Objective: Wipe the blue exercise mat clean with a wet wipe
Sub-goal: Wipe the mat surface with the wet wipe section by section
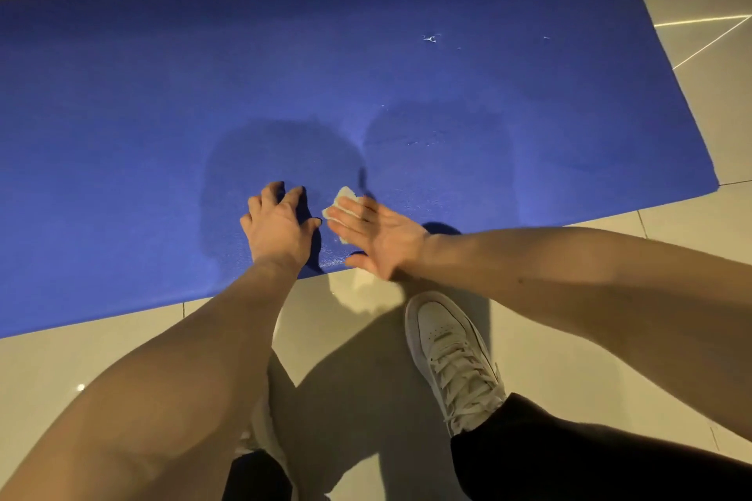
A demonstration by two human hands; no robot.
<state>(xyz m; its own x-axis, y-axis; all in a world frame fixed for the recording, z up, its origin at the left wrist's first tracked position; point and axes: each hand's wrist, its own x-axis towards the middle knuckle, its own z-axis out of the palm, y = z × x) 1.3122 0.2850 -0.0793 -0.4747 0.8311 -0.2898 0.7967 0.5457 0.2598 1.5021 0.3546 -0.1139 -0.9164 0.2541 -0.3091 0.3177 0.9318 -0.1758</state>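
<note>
Pressing the wet wipe (341, 200) flat onto the blue exercise mat (162, 114), the right hand (376, 238) lies with straight fingers on top of the cloth, its grip released rather than clenched, so the wipe is pinned under the fingers and not pinched; only a white corner of it shows past the fingertips, close to the mat's near edge. The left hand (280, 228) sits just beside it, fingers spread and bent at the tips, bracing on the mat; its grip holds nothing. The mat lies spread on the tiled floor (122, 358), with a white shoe (451, 350) planted on the tiles just short of that edge. Two darker patches (285, 159) beyond the hands look damp, which suggests the wiping step is in hand and this near-middle zone is largely covered; the far strip and both ends look dry and are probably not yet done; a few white specks (430, 38) sit well apart toward the far right. The next move likely calls for sliding the flat right hand outward across dry mat with steady downward pressure, keeping the wipe from bunching or slipping out from under the fingers; the left hand should hold the mat down so it does not creep on the smooth tiles; reaching the specks will probably call for leaning further or shifting to the right.
</note>
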